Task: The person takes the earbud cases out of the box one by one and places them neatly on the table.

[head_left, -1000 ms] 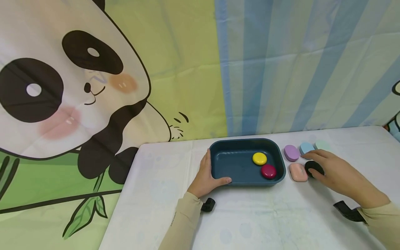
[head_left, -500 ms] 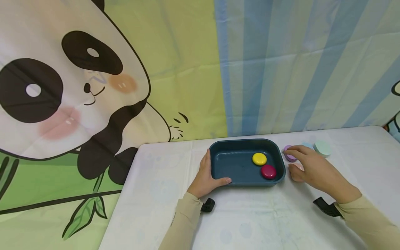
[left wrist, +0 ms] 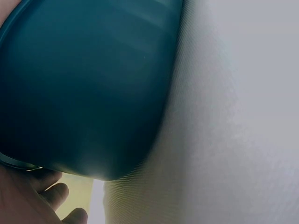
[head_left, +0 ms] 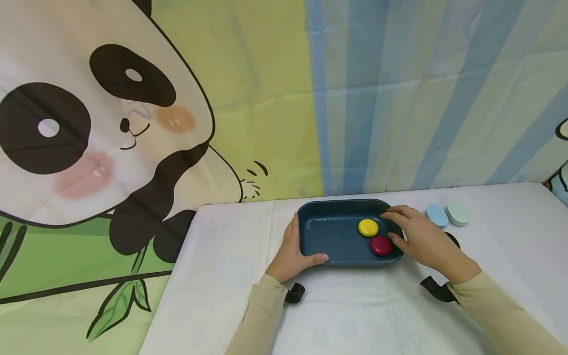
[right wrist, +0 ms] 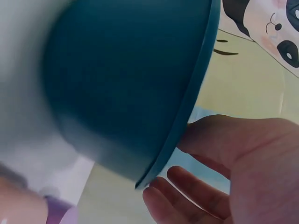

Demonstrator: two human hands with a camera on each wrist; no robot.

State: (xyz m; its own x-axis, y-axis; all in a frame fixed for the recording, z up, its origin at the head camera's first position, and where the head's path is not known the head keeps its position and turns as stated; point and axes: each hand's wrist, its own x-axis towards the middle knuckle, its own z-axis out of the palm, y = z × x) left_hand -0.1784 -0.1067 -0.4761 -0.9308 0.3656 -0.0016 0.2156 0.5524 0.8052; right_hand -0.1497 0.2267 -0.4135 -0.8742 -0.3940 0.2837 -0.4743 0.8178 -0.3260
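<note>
A dark blue rectangular tray (head_left: 330,257) sits on the table. My left hand (head_left: 290,254) holds its left end, thumb along the front rim and fingers along the outer left side. Inside lie a yellow round disc (head_left: 368,228) and a glossy dark red one (head_left: 380,246). Over the tray's right rim reaches my right hand (head_left: 426,241), thumb and fingers spread apart, nothing visible between them. The thumb is near the red disc. In the right wrist view, a purple piece (right wrist: 62,212) and a pinkish piece (right wrist: 18,200) lie beside the tray; the hand hides them in the head view.
Right of the tray stand a light blue disc (head_left: 437,215) and a mint green disc (head_left: 458,214). A black round piece (head_left: 453,239) shows partly behind my right wrist. The white-covered table (head_left: 355,315) ends at a patterned cloth backdrop (head_left: 266,98).
My right hand has moved left from the black piece, past the pink and purple pieces, to the tray's right rim. The black piece stays on the table. My left hand keeps its place.
</note>
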